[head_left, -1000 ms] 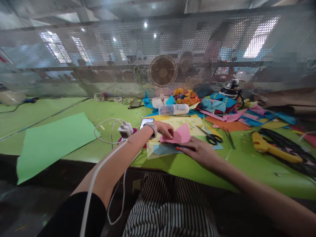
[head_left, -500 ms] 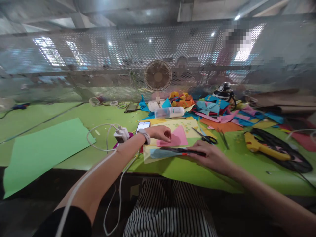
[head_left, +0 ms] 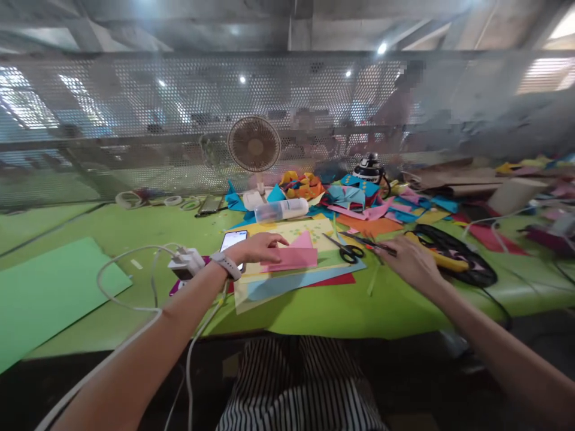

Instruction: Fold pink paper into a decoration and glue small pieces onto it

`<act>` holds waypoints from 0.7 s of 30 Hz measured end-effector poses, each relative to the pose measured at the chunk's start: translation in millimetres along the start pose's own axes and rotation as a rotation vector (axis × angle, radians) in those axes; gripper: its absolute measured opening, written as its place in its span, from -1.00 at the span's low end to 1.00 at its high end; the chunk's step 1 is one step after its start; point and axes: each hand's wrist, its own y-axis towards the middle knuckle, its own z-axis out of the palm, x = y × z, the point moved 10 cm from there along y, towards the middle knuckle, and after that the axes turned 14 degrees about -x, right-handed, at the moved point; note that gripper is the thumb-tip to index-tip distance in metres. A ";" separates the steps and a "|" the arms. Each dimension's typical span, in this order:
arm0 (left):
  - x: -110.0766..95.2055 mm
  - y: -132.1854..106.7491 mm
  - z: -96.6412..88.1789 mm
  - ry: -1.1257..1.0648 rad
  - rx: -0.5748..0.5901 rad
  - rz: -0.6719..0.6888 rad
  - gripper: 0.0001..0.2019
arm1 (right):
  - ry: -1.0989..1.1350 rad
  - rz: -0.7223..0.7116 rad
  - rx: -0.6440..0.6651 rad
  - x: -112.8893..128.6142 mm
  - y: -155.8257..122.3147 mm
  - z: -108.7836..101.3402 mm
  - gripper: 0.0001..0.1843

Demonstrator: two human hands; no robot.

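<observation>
My left hand (head_left: 260, 247), with a pale band on its wrist, reaches over a folded piece of pink paper (head_left: 296, 258). Its thumb rests at the paper's left part and the fingers stretch out above, apart from the thumb. Under the pink paper lie cream paper (head_left: 245, 293) and a blue sheet (head_left: 291, 286), with a bit of red paper (head_left: 339, 279) showing beneath. To the right, my right hand (head_left: 411, 260) is closed on a slim dark tool (head_left: 366, 240) with a red spot; its exact kind is unclear. Black-handled scissors (head_left: 351, 254) lie between the hands.
A phone (head_left: 233, 240) and a white charger with cables (head_left: 186, 263) are by my left arm. Behind stand a bottle (head_left: 283, 209), a fan (head_left: 254, 143) and heaped coloured paper (head_left: 350, 197). A yellow-handled tool (head_left: 442, 257) lies in a black tray; green card (head_left: 67, 287) is far left.
My right hand has moved right and away from me with the dark tool, off the blue sheet. My left hand's fingers have straightened, and the pink paper's front now shows as a rectangular flap.
</observation>
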 end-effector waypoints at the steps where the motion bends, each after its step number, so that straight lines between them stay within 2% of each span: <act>1: -0.9 -0.1 -3.5 -0.077 -0.031 -0.002 -0.46 | -0.008 -0.009 -0.009 4.1 0.7 -1.8 -0.63; 4: -10.2 0.3 -10.9 -0.249 -0.140 0.035 -0.54 | 0.099 -0.032 -0.074 27.9 10.0 -14.2 -0.63; 6: -21.6 0.8 -8.0 -0.303 -0.177 0.076 -0.57 | 0.332 -0.011 -0.074 49.8 19.5 -18.6 -0.57; 8: -33.4 2.1 2.5 -0.364 -0.160 0.102 -0.57 | 0.622 0.077 0.026 70.1 28.1 -9.8 -0.45; 10: -44.2 3.7 9.8 -0.427 -0.165 0.148 -0.58 | 0.792 0.162 0.130 86.7 34.9 4.7 -0.33; 13: -45.6 6.7 14.1 -0.462 -0.192 0.173 -0.59 | 0.912 0.126 0.342 111.5 41.6 31.2 -0.47; 15: -35.2 8.2 12.1 -0.435 -0.223 0.134 -0.53 | 0.860 0.138 0.376 105.1 52.4 44.4 -0.55; 18: -13.5 6.1 8.0 -0.325 -0.243 0.043 -0.37 | 0.630 0.261 0.223 57.4 81.1 48.7 -0.65; 21: -3.5 -0.8 6.3 -0.090 -0.247 0.070 -0.29 | 0.401 0.361 0.107 7.2 101.2 44.0 -0.81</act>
